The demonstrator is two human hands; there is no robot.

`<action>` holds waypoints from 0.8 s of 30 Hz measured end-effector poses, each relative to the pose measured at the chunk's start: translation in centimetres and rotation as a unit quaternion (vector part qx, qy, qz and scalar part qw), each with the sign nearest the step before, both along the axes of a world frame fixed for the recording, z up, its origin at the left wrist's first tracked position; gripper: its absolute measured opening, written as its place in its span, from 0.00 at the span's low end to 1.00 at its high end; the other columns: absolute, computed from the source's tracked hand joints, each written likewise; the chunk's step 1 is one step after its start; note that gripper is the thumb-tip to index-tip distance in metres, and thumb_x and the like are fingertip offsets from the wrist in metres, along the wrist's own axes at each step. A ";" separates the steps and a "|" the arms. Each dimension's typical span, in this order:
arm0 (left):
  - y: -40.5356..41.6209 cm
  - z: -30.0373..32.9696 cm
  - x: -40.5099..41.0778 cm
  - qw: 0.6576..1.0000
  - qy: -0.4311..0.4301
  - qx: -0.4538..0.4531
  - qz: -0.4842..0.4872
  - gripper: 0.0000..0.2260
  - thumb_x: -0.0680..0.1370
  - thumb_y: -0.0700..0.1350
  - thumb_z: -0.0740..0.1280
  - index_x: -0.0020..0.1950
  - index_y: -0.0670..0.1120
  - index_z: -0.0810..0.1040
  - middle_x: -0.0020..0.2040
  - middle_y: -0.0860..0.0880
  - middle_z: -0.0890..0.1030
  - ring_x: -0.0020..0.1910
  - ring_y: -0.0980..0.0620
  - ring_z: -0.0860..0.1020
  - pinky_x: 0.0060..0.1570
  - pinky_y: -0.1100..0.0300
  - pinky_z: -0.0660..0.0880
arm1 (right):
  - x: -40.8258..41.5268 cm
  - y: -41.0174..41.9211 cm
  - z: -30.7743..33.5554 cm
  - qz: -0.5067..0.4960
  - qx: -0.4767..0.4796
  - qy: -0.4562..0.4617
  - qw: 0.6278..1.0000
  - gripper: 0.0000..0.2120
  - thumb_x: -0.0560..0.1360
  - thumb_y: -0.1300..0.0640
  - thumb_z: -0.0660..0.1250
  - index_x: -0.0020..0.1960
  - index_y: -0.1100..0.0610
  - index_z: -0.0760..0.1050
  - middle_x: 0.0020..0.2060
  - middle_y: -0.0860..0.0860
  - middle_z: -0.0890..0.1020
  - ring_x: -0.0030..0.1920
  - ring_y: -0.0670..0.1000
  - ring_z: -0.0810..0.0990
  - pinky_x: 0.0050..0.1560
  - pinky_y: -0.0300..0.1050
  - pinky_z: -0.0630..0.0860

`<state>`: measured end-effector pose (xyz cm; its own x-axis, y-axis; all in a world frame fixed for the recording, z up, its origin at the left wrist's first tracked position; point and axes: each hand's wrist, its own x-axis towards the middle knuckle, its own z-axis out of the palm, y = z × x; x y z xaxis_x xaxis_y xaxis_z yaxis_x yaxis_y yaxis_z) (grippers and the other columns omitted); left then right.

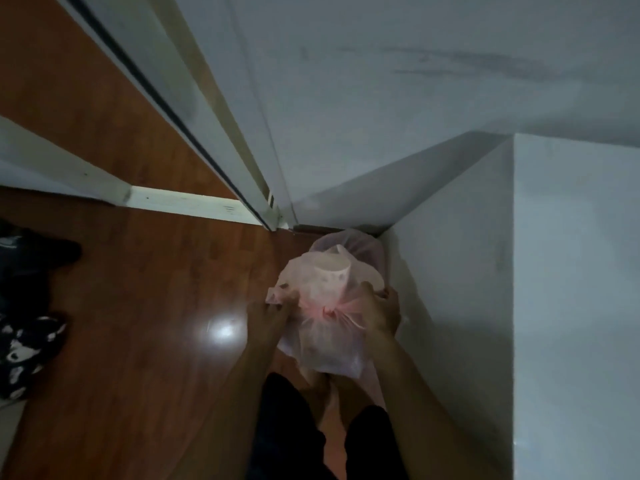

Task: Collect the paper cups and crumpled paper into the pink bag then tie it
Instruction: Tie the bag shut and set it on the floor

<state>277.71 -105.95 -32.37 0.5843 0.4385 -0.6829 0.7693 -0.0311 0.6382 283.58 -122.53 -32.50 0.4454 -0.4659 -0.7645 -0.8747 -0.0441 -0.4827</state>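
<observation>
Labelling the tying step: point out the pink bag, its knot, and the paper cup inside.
pink bag (325,355), head view, on the lower bulge of the film.
knot (327,310), head view, on the gathered red-pink twist between the hands.
paper cup (330,275), head view, on its side wall seen through the film.

Paper cup (331,273) inside bag (322,344), between hands.

Translucent pink bag (325,344), knotted at its middle, with a paper cup (330,277) visible inside.
</observation>
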 end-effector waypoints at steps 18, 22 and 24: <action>-2.5 -25.1 10.1 0.891 0.061 0.135 -0.429 0.21 0.76 0.49 0.71 0.67 0.45 0.75 0.62 0.42 0.77 0.61 0.44 0.75 0.58 0.58 0.69 | 2.6 0.4 -22.8 0.190 -0.141 -0.072 0.969 0.21 0.78 0.61 0.66 0.70 0.56 0.72 0.66 0.52 0.78 0.67 0.53 0.74 0.66 0.40 0.67; -3.4 -28.9 8.6 0.883 0.099 0.120 -0.444 0.21 0.78 0.51 0.69 0.64 0.37 0.74 0.59 0.41 0.80 0.58 0.44 0.78 0.53 0.58 0.71 | 0.8 1.5 -26.0 0.209 -0.049 0.000 0.977 0.24 0.80 0.59 0.64 0.75 0.50 0.65 0.68 0.52 0.76 0.67 0.54 0.74 0.66 0.45 0.69; -3.8 -30.8 8.8 0.877 0.100 0.116 -0.455 0.19 0.79 0.50 0.67 0.61 0.37 0.76 0.57 0.41 0.81 0.56 0.45 0.80 0.52 0.60 0.72 | 0.7 1.0 -28.0 0.205 -0.030 0.048 0.977 0.25 0.80 0.61 0.61 0.76 0.52 0.63 0.66 0.56 0.77 0.66 0.58 0.75 0.63 0.48 0.72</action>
